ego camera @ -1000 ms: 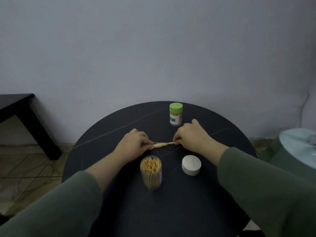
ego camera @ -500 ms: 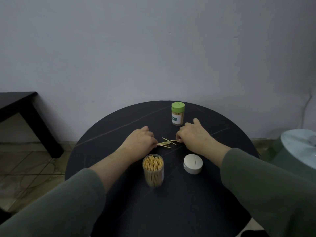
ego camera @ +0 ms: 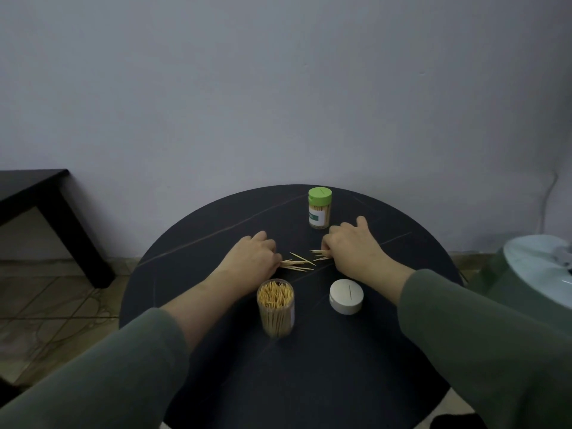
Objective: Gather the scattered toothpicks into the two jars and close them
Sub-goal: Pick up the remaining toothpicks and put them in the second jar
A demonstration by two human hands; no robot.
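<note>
Several loose toothpicks (ego camera: 301,262) lie fanned out on the round black table (ego camera: 309,366) between my hands. My left hand (ego camera: 250,258) has its fingers curled, and its fingertips pinch the left ends of the toothpicks. My right hand (ego camera: 356,249) is curled the same way over the right ends of a few. An open clear jar (ego camera: 275,311), packed with upright toothpicks, stands just in front of my left hand. Its white lid (ego camera: 346,296) lies flat in front of my right hand. A second jar with a green lid (ego camera: 319,209) stands shut behind the hands.
A dark low table (ego camera: 37,199) stands on the tiled floor at the left. A pale green stool or bin (ego camera: 535,274) sits beside the round table at the right. A plain wall rises just behind the table.
The toothpicks were a tight bundle pressed between both hands. My hands have drawn apart and the sticks have splayed into a loose fan.
</note>
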